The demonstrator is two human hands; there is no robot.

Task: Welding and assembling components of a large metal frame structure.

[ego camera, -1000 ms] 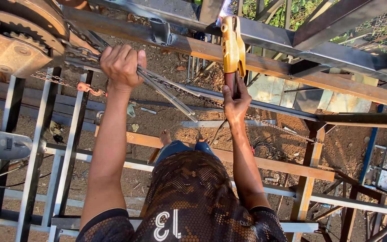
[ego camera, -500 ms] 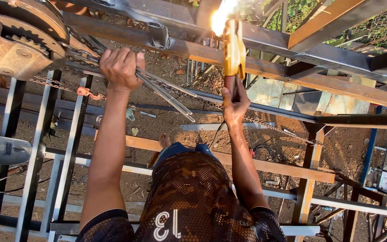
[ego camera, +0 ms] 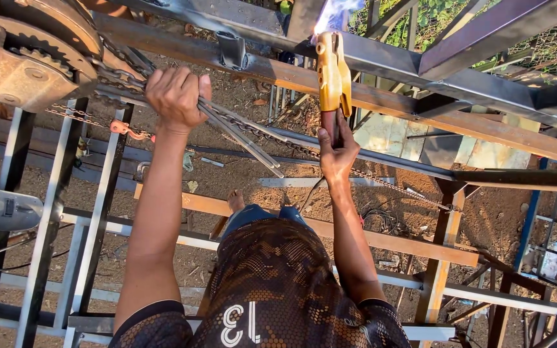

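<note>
My left hand (ego camera: 176, 96) is closed around a bundle of chain and thin metal rods (ego camera: 240, 132) that run down to the right from a rusty chain hoist (ego camera: 27, 58). My right hand (ego camera: 336, 149) grips the handle of a yellow welding electrode holder (ego camera: 334, 72), held upright. Its tip touches a steel beam (ego camera: 381, 55) overhead, where a bright blue-white arc (ego camera: 333, 13) burns. My torso in a dark patterned shirt (ego camera: 272, 283) fills the lower middle, with a bare foot (ego camera: 235, 200) below on a rusty bar.
A steel frame of grey and rusty bars (ego camera: 420, 245) lies below me over bare dirt ground (ego camera: 485, 212). A red hook (ego camera: 127, 130) hangs on a thin chain at the left. A grey box-like device (ego camera: 8, 209) sits at the far left. Green foliage and wire mesh (ego camera: 517, 35) show at top right.
The welding arc flared bright yellow half a second ago and now shows as a smaller blue-white flame. Both hands stay where they were.
</note>
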